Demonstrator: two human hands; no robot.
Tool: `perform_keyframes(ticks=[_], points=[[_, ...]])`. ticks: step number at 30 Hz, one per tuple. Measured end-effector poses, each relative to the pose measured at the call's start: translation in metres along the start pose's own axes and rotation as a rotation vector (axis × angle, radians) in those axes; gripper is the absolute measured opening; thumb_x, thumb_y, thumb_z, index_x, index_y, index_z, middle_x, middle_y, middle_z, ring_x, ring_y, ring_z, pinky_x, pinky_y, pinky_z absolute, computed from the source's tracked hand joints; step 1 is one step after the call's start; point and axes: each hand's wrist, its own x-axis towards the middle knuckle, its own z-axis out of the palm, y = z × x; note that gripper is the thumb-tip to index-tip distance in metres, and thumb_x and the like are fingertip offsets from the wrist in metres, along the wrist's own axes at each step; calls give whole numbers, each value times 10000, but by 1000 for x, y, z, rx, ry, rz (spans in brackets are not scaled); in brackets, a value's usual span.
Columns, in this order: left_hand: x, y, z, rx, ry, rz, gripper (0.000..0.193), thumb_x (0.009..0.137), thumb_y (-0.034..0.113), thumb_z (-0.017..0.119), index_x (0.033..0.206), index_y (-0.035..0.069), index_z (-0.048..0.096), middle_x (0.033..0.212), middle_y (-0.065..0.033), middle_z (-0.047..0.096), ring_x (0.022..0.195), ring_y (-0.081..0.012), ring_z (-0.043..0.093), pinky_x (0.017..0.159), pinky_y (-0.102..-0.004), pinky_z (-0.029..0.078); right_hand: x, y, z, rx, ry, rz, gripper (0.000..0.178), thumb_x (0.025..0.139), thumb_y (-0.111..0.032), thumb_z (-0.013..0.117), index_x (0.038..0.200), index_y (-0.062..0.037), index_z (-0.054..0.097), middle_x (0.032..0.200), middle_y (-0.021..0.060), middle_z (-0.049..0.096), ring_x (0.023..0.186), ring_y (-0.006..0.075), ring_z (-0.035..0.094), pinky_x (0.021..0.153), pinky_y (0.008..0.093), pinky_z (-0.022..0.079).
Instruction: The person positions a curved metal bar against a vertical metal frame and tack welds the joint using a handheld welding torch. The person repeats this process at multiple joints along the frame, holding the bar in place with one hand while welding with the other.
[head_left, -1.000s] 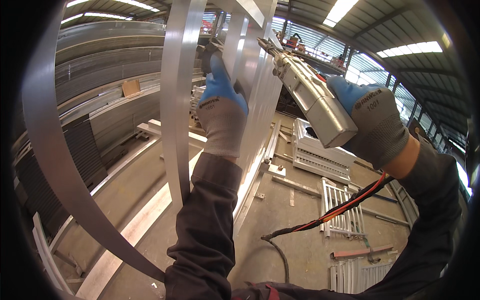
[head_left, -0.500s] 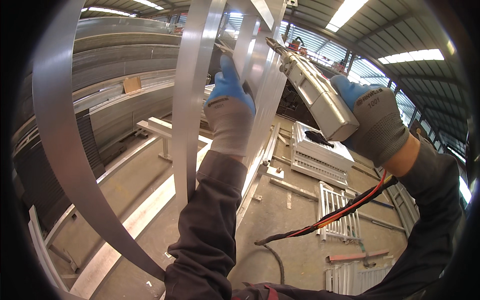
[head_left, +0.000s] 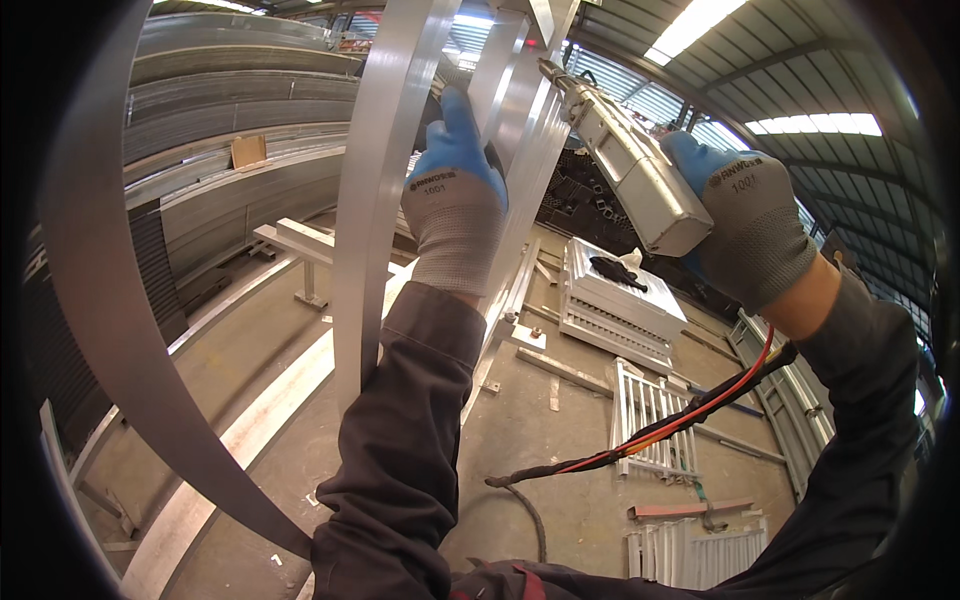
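My right hand, in a grey and blue glove, grips a boxy silver handheld laser welding gun. The gun's narrow nozzle points up and left, close to an upright aluminium post, where a small red light spot shows. My left hand, gloved alike, is raised among the aluminium uprights, with one finger stretched upward. Its other fingers are curled and partly hidden, and what they hold I cannot make out. A broad flat aluminium bar stands just left of that hand. Black-wrapped cables with a red and a yellow line trail from the gun.
A curved-looking metal strip runs down the left side. Stacked white slatted panels carry a dark glove. White railing frames lie on the concrete floor. Long metal profiles are piled at the far left.
The view has shifted slightly, and the background has slid left. Against the post, the red spot and the gun's nozzle sit a little higher. Both hands keep nearly the same pose.
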Motion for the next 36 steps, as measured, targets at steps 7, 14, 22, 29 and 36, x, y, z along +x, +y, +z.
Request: perform_keyframes(ticks=[7, 14, 22, 29, 36], points=[[-1, -1, 1, 5, 27, 18, 630, 944, 108, 639, 1459, 67, 279, 1006, -247, 649, 827, -414, 734, 647, -489, 606, 8, -2, 4, -58, 116, -46, 405, 840, -330, 767, 1079, -41, 616, 798, 134, 715, 734, 310, 737, 654, 403, 572], [-1, -1, 0, -18, 29, 13, 609, 951, 112, 636, 1452, 68, 291, 1001, -236, 650, 832, -406, 738, 643, -482, 612, 12, -1, 5, -133, 78, -25, 404, 836, -329, 769, 1072, -39, 617, 787, 148, 715, 730, 322, 738, 635, 412, 574], [-2, -1, -2, 25, 35, 15, 597, 956, 124, 640, 1440, 66, 295, 1014, -219, 655, 833, -387, 745, 639, -468, 616, 25, 1, 15, -180, 59, -34, 477, 882, -425, 726, 1126, -27, 626, 767, 134, 714, 693, 302, 732, 607, 410, 573], [-2, -3, 0, 8, 27, 19, 569, 941, 119, 670, 1389, 75, 321, 1041, -213, 657, 862, -380, 753, 652, -461, 628, 27, 3, 23, -256, 32, -25, 586, 893, -488, 686, 1157, 30, 609, 744, 123, 711, 662, 276, 730, 582, 392, 567], [0, -1, 1, 18, 56, 32, 555, 932, 120, 686, 1363, 89, 338, 1037, -210, 661, 846, -375, 759, 630, -451, 635, 33, 2, 21, -275, -31, -30, 529, 913, -476, 646, 1077, 26, 668, 749, 119, 719, 658, 279, 731, 568, 391, 563]])
